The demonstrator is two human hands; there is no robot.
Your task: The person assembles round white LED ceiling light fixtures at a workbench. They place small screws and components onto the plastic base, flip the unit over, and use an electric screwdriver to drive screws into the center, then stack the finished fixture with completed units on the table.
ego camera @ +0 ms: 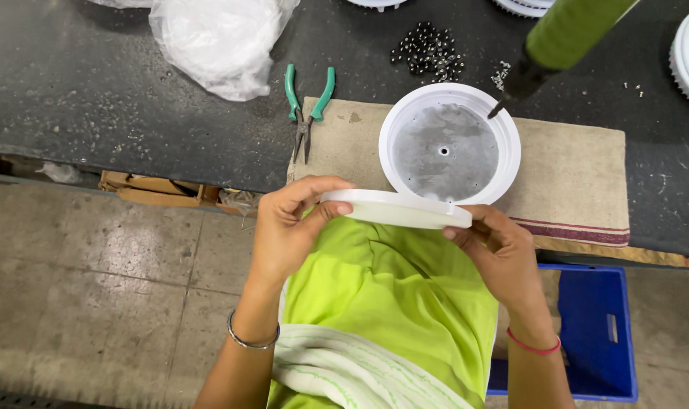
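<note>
Worktop: a dark, speckled worktop runs across the top of the view, with a concrete floor below it.
Cloth mat: a beige cloth mat lies at the worktop's near edge, under the round housing.
Blue crate: a blue plastic crate sits on the floor by the person's right side.
Plastic bag: a clear plastic bag with a white round part inside rests on the worktop, well apart from the hands.
Round housing: a white round housing, open side up with a grey inner plate, sits on the mat.
White disc: a flat white disc is held in the air over the person's lap, just at the housing's near rim.
Left hand: the left hand pinches the disc's left edge.
Right hand: the right hand supports the disc's right edge with its fingertips.
Green tool: a green-handled tool hangs from above, its tip touching or just over the housing's far rim.
Pliers: green-handled pliers lie beside the mat.
Screws: a heap of small dark screws lies beyond the housing.
Risk: the disc is gripped only at its edges over the gap, so it seems liable to slip to the floor; knocking the housing could push it off the mat.
</note>
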